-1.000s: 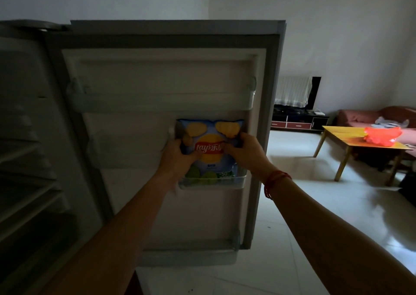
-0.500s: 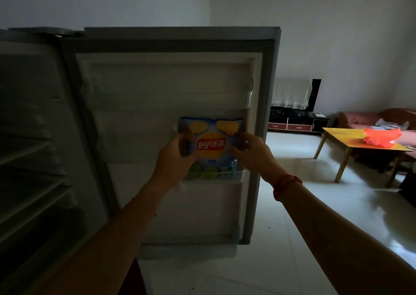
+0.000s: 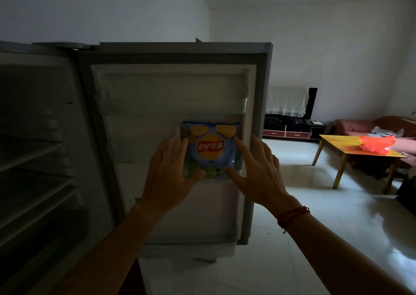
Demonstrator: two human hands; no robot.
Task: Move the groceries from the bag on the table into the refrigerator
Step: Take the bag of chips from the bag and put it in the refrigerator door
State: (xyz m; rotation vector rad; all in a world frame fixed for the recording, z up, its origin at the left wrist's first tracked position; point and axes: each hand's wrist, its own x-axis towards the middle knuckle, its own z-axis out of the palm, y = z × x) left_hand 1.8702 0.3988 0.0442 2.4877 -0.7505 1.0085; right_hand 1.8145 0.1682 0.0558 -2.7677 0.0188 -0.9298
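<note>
chip bag (image 3: 210, 150): we see pale blue, with yellow crisps along the top, a red logo band across a yellow disc, and green limes at the bottom.
refrigerator door (image 3: 171, 96): grey frame and white lining, as we read it in dim light.
table (image 3: 337, 140): far right, yellow top on tan legs.
plastic bag (image 3: 376, 145): bright orange-red.
bracelet (image 3: 292, 215): red.
cabinet (image 3: 292, 130): we make out black with dark red drawer fronts.

Bare forearms; red string bracelet (image 3: 292, 215) on right wrist.
</note>
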